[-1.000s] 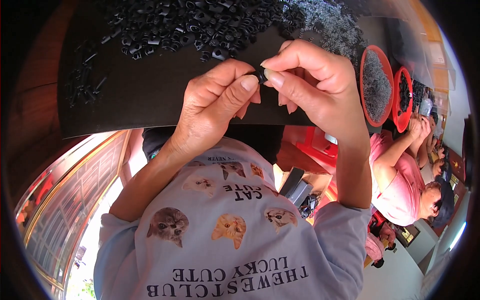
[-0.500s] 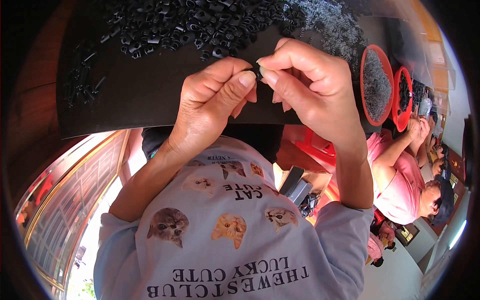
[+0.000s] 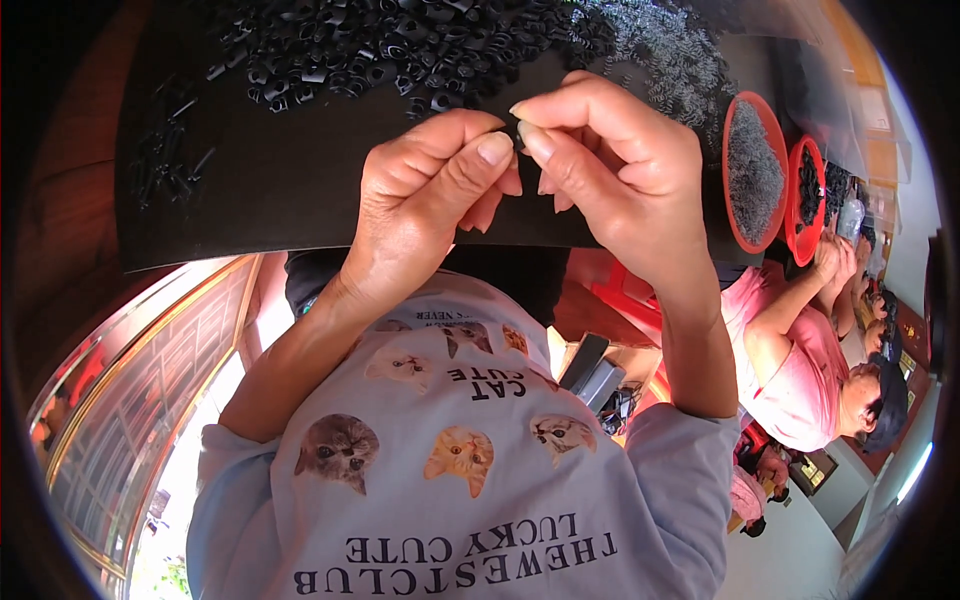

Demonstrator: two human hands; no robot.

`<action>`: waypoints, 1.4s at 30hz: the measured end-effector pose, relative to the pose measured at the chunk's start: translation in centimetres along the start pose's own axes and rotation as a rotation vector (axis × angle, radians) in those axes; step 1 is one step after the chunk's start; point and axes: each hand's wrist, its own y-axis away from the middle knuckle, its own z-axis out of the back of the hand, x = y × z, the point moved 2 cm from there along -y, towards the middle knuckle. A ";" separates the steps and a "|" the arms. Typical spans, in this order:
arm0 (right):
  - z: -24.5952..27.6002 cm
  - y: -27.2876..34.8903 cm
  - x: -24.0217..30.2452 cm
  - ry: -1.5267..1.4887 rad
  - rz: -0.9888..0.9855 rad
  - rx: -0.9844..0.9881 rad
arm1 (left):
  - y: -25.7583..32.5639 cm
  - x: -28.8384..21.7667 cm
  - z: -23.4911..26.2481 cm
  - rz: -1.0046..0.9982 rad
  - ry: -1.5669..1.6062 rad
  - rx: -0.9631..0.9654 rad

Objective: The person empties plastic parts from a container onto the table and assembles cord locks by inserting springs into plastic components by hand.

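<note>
My left hand (image 3: 430, 200) and my right hand (image 3: 610, 170) meet fingertip to fingertip above a black mat (image 3: 250, 200). Between the thumbs and forefingers both pinch a small black part (image 3: 512, 124), which the fingers mostly hide. Just beyond the hands, a heap of small black parts (image 3: 380, 50) lies on the mat. To its right is a spread of fine grey metal bits (image 3: 660, 50).
At the mat's right edge stand a red bowl (image 3: 728, 140) of grey bits and a second red bowl (image 3: 792, 200) of black parts. A few loose black pieces (image 3: 165, 160) lie at the left. A person in a pink shirt (image 3: 800, 370) works at the right.
Both hands have shifted slightly further out over the mat, still pinched together. The small black part is now more hidden by the fingertips.
</note>
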 end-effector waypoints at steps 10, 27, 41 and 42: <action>0.7 -0.1 -1.1 0.284 0.094 0.030 | -0.2 -0.1 -0.2 -0.018 0.034 -0.031; 0.8 0.2 -0.4 0.779 0.645 -0.072 | -0.1 -0.8 -0.2 0.090 0.131 0.007; 7.7 -5.4 2.9 1.024 0.543 -0.346 | 0.1 0.0 0.4 -0.027 -0.027 0.022; 9.0 -6.7 3.4 1.024 0.554 -0.409 | 0.2 -0.1 0.3 -0.025 -0.040 0.027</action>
